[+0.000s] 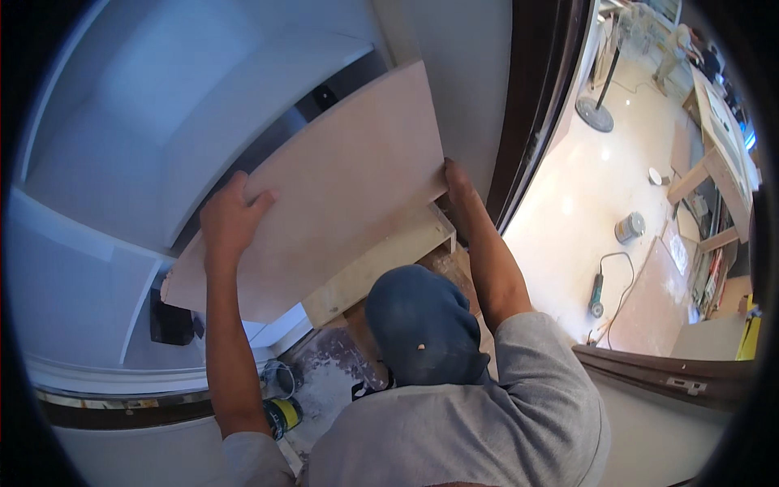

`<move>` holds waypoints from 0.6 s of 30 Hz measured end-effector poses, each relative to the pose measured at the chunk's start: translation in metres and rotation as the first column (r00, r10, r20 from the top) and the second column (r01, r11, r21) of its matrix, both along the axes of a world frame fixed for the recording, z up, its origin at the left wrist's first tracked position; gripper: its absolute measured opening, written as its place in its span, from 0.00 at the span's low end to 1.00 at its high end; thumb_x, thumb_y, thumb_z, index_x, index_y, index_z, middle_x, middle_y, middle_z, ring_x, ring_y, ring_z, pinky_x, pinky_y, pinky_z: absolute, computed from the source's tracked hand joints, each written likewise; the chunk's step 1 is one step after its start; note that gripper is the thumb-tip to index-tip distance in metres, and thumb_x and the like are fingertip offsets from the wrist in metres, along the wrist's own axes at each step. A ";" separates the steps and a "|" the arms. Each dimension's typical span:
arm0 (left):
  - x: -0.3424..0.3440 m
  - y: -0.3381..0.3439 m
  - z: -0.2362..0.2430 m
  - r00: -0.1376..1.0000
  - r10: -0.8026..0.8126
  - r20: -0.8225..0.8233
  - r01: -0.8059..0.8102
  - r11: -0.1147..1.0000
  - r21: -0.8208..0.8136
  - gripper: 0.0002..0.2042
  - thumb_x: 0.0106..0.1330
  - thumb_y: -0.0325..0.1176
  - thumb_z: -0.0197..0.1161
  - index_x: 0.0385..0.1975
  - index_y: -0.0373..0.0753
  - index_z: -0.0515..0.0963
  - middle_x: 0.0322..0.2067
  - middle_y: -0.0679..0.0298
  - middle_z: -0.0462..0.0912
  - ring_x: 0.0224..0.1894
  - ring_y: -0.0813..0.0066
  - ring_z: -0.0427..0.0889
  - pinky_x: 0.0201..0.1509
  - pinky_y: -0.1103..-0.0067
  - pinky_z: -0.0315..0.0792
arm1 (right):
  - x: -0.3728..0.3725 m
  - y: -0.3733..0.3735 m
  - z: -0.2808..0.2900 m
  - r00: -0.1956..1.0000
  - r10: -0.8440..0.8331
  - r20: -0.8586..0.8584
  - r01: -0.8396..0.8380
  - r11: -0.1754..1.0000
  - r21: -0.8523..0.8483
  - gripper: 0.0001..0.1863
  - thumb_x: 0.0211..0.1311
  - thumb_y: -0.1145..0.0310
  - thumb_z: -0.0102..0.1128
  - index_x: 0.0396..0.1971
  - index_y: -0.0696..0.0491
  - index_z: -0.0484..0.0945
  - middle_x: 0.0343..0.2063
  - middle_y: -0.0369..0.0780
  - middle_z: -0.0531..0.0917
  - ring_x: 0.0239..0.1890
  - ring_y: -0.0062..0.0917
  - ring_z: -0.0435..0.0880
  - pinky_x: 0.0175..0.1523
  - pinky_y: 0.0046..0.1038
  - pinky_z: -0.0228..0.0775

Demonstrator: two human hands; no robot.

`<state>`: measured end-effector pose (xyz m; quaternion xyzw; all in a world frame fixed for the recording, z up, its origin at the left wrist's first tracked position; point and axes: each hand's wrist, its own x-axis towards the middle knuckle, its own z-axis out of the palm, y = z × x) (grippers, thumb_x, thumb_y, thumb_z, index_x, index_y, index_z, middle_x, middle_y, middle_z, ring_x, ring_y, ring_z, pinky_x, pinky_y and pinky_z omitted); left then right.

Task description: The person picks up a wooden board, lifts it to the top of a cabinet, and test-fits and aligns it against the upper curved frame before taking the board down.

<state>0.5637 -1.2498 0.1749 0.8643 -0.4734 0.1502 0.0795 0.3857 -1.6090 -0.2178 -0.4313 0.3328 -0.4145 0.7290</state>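
- Panel (333,187), 1: flat pinkish-tan board, wood-like, smooth matte face, straight edges; tilted, spanning the space between the 2 hands, in front of the white cabinet (268,97).
- Left hand (230,223), 1: clamped on the panel's upper-left edge, thumb pressed on the face, other fingers passing behind.
- Right hand (459,183), 1: touching the panel's right edge near its lower corner; fingers mostly hidden, so how firmly they close cannot be told.
- Wooden piece (381,264), 1: pale yellowish, long and straight-edged, just below the panel.
- Cap (422,325), 1: dark blue cloth, rounded.
- Shirt (454,438), 1: grey fabric, creased at the shoulder.
- Power tool (597,296), 1: teal and dark, slender, corded, lying on the glossy cream floor (552,252).
- Tin (630,228), 1: cylindrical, greyish, also on the floor.
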 end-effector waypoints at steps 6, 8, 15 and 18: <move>-0.025 -0.037 -0.003 0.993 -0.119 -0.012 0.118 0.993 -0.010 0.26 0.60 0.56 0.68 0.38 0.34 0.76 0.34 0.44 0.85 0.41 0.42 0.84 0.45 0.55 0.75 | -0.083 -0.048 0.014 0.622 -0.484 -0.615 -0.174 0.681 -0.712 0.20 0.67 0.61 0.56 0.52 0.58 0.79 0.47 0.49 0.83 0.51 0.42 0.81 0.56 0.40 0.72; 0.009 0.043 0.012 0.995 0.098 0.036 -0.098 0.995 0.008 0.24 0.61 0.54 0.68 0.37 0.35 0.76 0.34 0.44 0.85 0.41 0.42 0.84 0.45 0.55 0.74 | -0.009 0.086 0.165 0.867 -0.226 -0.444 -0.039 0.858 -0.511 0.15 0.68 0.63 0.58 0.47 0.58 0.82 0.43 0.48 0.84 0.46 0.37 0.83 0.54 0.38 0.74; -0.005 0.014 0.010 0.993 -0.085 -0.079 0.080 0.995 -0.061 0.20 0.61 0.49 0.68 0.36 0.36 0.77 0.35 0.45 0.85 0.42 0.44 0.84 0.47 0.56 0.75 | -0.203 0.068 0.483 0.690 -0.614 0.382 0.545 0.094 -0.833 0.24 0.73 0.55 0.59 0.52 0.63 0.79 0.41 0.40 0.82 0.44 0.21 0.77 0.54 0.28 0.70; 0.007 0.017 0.009 0.986 -0.144 -0.086 0.133 0.983 -0.123 0.21 0.59 0.50 0.69 0.38 0.36 0.79 0.35 0.47 0.86 0.42 0.45 0.84 0.48 0.57 0.75 | -0.215 0.016 0.584 0.755 -0.578 0.309 0.526 0.253 -0.812 0.52 0.64 0.34 0.60 0.68 0.68 0.60 0.60 0.52 0.74 0.62 0.37 0.73 0.67 0.36 0.62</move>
